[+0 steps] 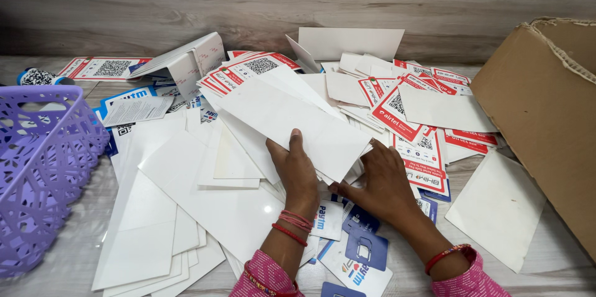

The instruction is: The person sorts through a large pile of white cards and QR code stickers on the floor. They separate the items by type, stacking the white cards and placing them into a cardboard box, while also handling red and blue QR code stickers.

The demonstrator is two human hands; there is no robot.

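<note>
A cardboard box (546, 123) stands right of the white card stack (292, 120), a purple basket (43, 160) well left. The left hand (297, 170) pinches the stack's near edge, thumb on top; the right hand (382, 182) grips its corner.

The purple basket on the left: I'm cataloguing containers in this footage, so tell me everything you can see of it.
The purple basket looks like moulded plastic, its walls pierced in an irregular lattice of openings under a solid rounded rim. It stands upright on the pale wood-grain surface at the left edge, partly cut off by the frame. What shows of its inside looks empty. White cards lie just beside its right wall; contact cannot be told. Neither hand touches it.
</note>
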